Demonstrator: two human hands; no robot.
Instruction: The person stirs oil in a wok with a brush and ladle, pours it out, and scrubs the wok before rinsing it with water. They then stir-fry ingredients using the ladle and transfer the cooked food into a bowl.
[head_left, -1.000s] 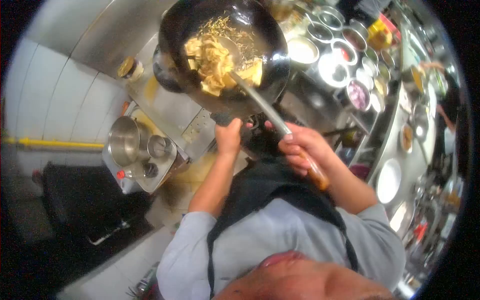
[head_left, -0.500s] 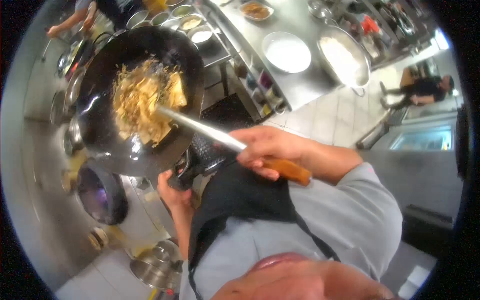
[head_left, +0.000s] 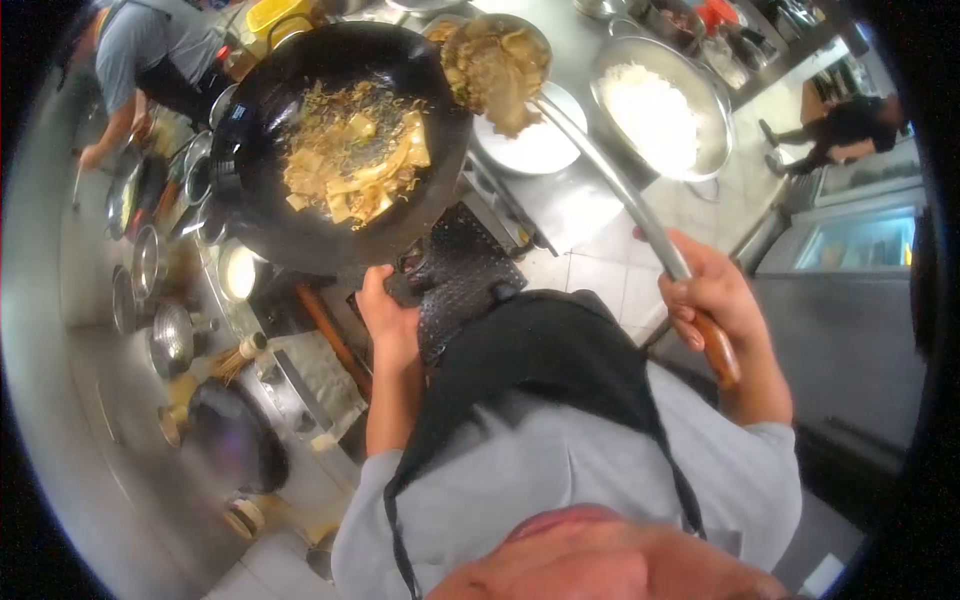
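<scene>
My left hand is closed at the near edge of a black wok, by its handle, beside a dark speckled cloth-like piece. Wide flat noodles with browned bits lie inside the wok, which is held up and tilted. My right hand grips the wooden handle of a ladle with a long metal shaft. Its bowl is heaped with noodles, some hanging over the edge, above a round white plate. The heap hides the plate's far part.
A metal basin of white rice stands on the steel counter. Another person works at the upper left, and someone in dark clothes is at the right. A second wok sits lower left.
My right hand has lifted the ladle out of the wok with noodles and swung it over to the plate. My left hand has brought the wok toward the counter, to the right.
</scene>
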